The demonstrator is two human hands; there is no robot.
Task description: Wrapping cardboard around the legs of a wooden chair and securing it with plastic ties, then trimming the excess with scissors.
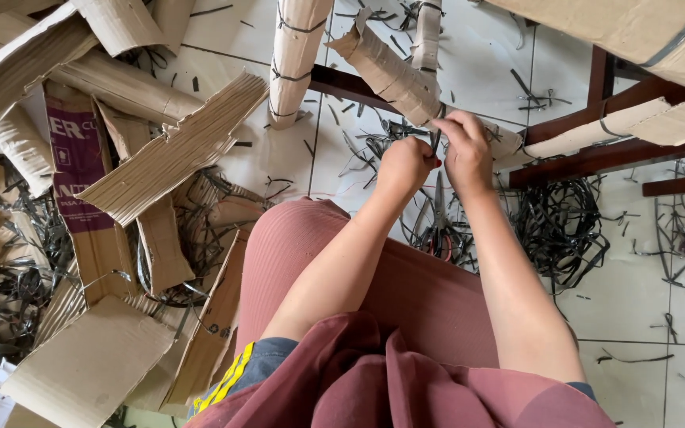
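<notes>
My left hand (pixel 404 164) and my right hand (pixel 464 150) meet in front of me, both pinched on a thin black strap (pixel 435 141). The strap runs around a wooden furniture leg wrapped in brown cardboard (pixel 386 73). A dark wooden frame (pixel 588 154) extends to the right of my hands. Scissors (pixel 440 215) lie on the floor just below my hands. My knees in pink trousers fill the lower middle.
Torn cardboard sheets (pixel 172 150) pile up on the left. Cut black strap scraps (pixel 560 226) litter the white tile floor on the right. Another cardboard-wrapped leg (pixel 295 55) stands at the top centre. A large cardboard-covered piece (pixel 644 32) sits top right.
</notes>
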